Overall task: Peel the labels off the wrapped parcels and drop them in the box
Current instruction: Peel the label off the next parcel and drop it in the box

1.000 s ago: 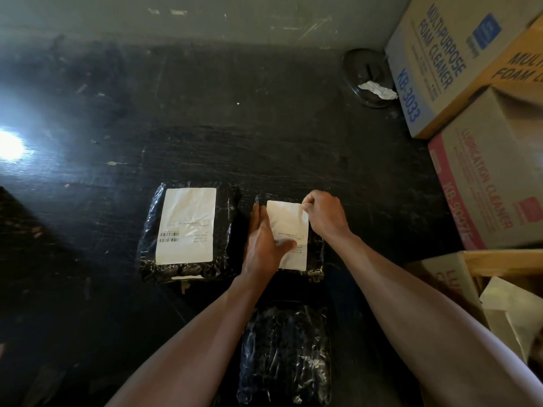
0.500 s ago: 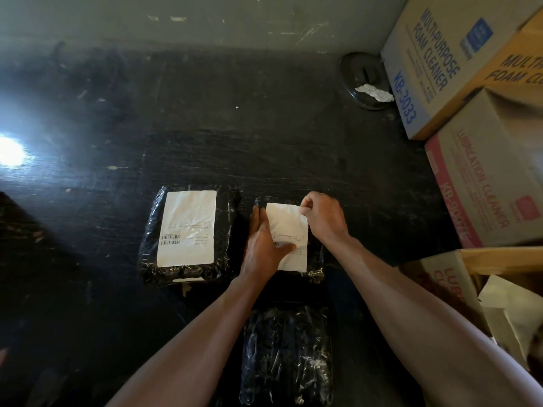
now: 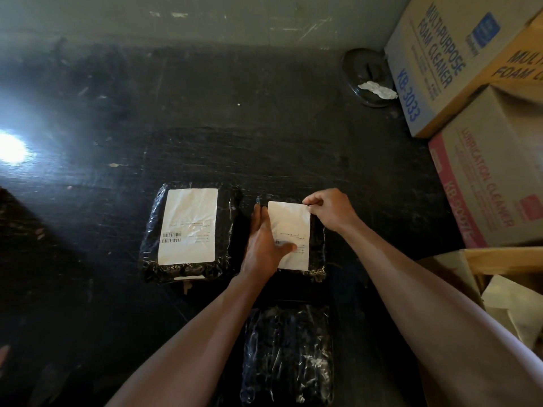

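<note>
Fingertips (image 3: 312,204) of your right hand (image 3: 332,211) are pinched on the top right corner of the label (image 3: 293,224), so I'd say the peel's only just starting. Your left hand (image 3: 263,242) lies flat, fingers straight along the parcel (image 3: 318,248), thumb pressing the label down. Next you'd want to lift that thumb and pull slow and low so the paper doesn't rip. The box (image 3: 505,257) sits off to your right.

Scuffed black table (image 3: 235,133), foam cleaner carton (image 3: 440,69), lubrication cleaner carton (image 3: 487,183), dark dish (image 3: 360,69) holding crumpled paper (image 3: 378,90)
</note>
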`<state>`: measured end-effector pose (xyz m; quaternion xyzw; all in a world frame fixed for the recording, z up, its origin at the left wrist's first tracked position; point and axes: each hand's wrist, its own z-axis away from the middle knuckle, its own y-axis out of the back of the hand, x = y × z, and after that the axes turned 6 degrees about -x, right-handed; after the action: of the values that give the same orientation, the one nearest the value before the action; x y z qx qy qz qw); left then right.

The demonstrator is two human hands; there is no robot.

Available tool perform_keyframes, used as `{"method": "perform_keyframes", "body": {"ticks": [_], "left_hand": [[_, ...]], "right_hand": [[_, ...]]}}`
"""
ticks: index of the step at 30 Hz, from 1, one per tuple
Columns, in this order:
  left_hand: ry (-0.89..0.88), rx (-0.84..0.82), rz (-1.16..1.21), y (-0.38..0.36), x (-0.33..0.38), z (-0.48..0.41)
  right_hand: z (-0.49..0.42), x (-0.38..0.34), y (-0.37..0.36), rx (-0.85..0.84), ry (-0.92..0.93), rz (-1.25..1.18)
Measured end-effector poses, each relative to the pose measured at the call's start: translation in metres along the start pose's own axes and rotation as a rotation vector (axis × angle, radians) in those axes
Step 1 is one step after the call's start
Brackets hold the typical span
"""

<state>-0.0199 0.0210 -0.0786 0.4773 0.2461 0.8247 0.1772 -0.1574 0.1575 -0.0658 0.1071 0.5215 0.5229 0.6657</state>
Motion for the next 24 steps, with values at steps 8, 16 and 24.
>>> {"method": "perform_keyframes", "body": {"ticks": [8, 16, 24], "left_hand": [[0.002, -0.019, -0.007, -0.001, 0.0, 0.002], [0.023, -0.012, -0.006, 0.001, 0.005, 0.003], [0.024, -0.009, -0.004, 0.001, 0.005, 0.003]], "right_hand": [[0.004, -0.005, -0.007, 0.052, 0.026, -0.022], [0.01, -0.006, -0.011, 0.107, 0.055, -0.08], [0.015, -0.01, -0.015, 0.154, 0.062, -0.039]]}}
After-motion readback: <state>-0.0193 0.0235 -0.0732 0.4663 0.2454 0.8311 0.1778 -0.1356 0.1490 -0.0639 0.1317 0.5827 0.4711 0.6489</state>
